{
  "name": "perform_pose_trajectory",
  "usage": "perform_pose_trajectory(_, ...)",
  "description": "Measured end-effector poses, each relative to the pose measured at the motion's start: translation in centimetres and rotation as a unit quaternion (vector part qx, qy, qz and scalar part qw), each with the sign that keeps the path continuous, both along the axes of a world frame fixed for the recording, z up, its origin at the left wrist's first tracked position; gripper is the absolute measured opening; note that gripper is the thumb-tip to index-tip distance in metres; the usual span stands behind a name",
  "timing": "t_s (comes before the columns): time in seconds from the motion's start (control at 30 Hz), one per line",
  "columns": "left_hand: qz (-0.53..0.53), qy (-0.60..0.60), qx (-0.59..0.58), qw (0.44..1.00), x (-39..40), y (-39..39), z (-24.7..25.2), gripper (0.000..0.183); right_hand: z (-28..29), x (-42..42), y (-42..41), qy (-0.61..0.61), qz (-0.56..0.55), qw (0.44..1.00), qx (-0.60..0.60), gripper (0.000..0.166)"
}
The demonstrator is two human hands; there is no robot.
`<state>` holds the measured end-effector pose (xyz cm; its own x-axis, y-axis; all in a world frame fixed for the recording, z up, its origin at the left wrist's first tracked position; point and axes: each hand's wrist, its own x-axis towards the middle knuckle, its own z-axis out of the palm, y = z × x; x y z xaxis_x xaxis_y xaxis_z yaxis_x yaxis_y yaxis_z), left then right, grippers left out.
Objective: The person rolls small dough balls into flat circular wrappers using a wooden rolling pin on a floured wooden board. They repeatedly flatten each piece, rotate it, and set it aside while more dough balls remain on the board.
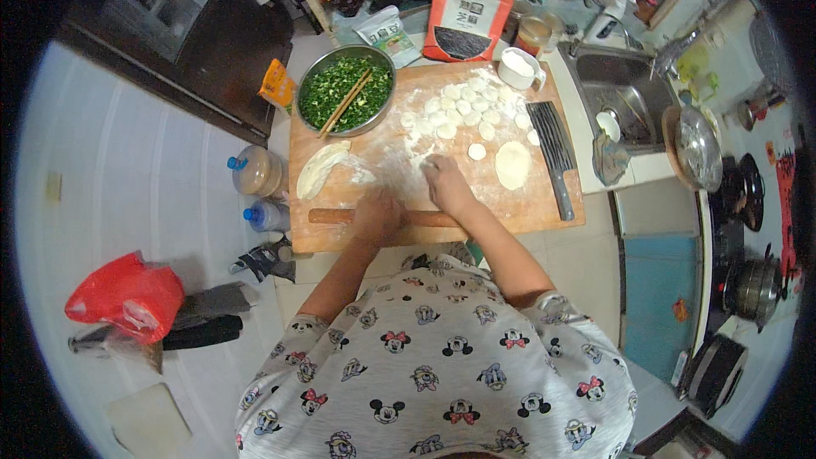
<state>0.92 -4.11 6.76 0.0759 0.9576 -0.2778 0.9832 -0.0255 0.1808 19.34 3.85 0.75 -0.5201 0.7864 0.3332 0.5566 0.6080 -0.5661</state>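
A floured wooden board (357,236) lies before me. My left hand (380,213), blurred, is over the middle of a wooden rolling pin (328,216); whether it grips the pin is unclear. My right hand (446,186) has its fingers curled down at the loose flour (417,159), and anything inside them is hidden. Several small flattened dough pieces (472,118) lie beyond it. To its right are a single dough round (476,152) and a larger, rolled-out wrapper (513,166). A long strip of dough (323,169) rests at the board's left.
A metal bowl (390,99) of chopped greens (338,86) carries a pair of chopsticks (347,102) across it. A cleaver (553,146) lies along the board's right side. At the back stand a white cup of flour (519,70) and a red packet (468,20). A sink (621,102) is farther right.
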Motion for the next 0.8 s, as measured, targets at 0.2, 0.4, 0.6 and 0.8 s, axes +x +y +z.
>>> perform_pose_trajectory(0.2,0.089,-0.039,0.181,0.979,0.0,1.1,-3.8,0.056,6.5,-0.3,-2.3,0.06,0.221,0.962,-0.148,0.016)
perform_pose_trajectory(0.4,0.091,-0.054,0.234,0.966,-0.4,6.3,-4.1,0.052,2.0,-1.4,-1.5,0.061,0.034,0.988,-0.134,0.01)
perform_pose_trajectory(0.6,0.096,-0.07,0.217,0.969,-0.1,4.4,-4.5,0.05,1.6,-1.4,-0.1,-0.051,0.065,0.968,-0.235,0.016)
perform_pose_trajectory(0.8,0.026,-0.043,0.213,0.976,-0.1,-2.9,-4.8,0.05,1.3,-1.1,-1.5,0.039,-0.043,0.968,-0.243,0.013)
